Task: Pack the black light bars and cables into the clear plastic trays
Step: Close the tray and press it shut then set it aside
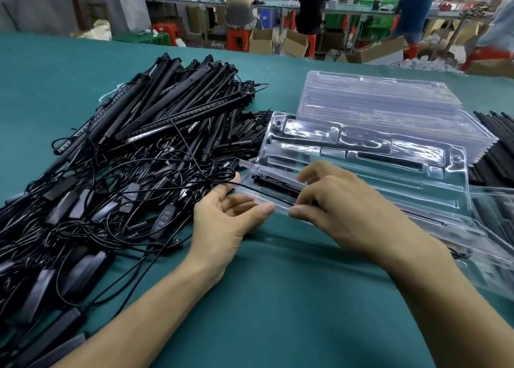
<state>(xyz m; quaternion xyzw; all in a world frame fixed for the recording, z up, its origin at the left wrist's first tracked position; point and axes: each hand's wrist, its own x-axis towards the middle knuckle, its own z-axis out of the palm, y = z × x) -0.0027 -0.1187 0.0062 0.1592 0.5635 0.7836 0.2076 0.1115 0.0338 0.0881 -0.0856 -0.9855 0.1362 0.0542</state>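
Hands first: left hand [225, 223] grips the left end of the near tray [247, 173], thumb on the front rim, fingers behind it. Right hand [342, 214] pinches the same rim, thumb in front, fingers curled over the top. Can't tell if those fingers press the bar or only the plastic.

One light bar [275, 185] lies in that tray's long channel. Its cable [264, 194] runs along the tray and off the left end into the pile [125, 159], just beside on the green cloth [278, 298]. My read: bar mostly seated, cable not yet stowed.

Risks:
- The cable looks tangled with its neighbours. Pulling it in could drag other leads or an inline controller [164, 217] along, or lift the bar out of its slot.
- The tray is thin and flexes. A hard squeeze at the rim could bow the channel and pop the bar.
- The tray overlaps others to the right. Shifting it may slide them.

Behind sits an empty tray [361, 150], then a tray stack [375, 95]. More dark bars [495, 145] lie at the far right.
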